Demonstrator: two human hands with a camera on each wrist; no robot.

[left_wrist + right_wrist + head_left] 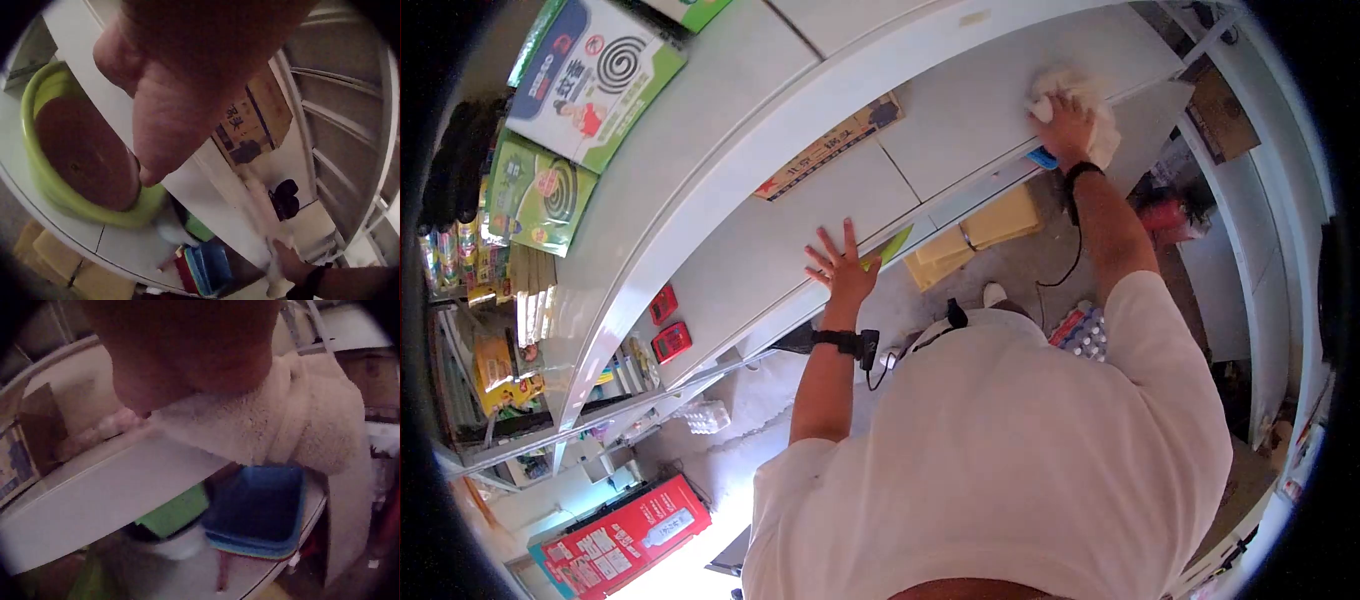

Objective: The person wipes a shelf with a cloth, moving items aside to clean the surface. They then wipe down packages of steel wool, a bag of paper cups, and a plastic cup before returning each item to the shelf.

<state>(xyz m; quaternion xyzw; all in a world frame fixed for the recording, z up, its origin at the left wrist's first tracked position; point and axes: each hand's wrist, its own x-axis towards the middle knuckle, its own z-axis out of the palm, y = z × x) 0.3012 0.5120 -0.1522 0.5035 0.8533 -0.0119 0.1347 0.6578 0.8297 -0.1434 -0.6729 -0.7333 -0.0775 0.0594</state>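
In the head view the right hand (1068, 128) lies over a cream towel (1102, 138) at the far right of a white shelf (960, 140), fingers bent into the bunched cloth. Thick folds of the towel (306, 419) spread out under the hand (194, 356) in the right wrist view and overhang the shelf's front edge. Further left, the left hand (843, 272) rests with spread fingers at the front of the same shelf. Its thumb side (169, 125) is above a lime-green basin (47, 181) on the level below.
A printed cardboard box (835, 145) stands at the shelf's back. Blue stacked trays (259, 506) and a green container (175, 512) sit on the lower level. Two red items (670, 340) are at the left end. Mosquito coil boxes (595, 75) occupy the higher shelf; flattened cardboard (1000, 220) lies below.
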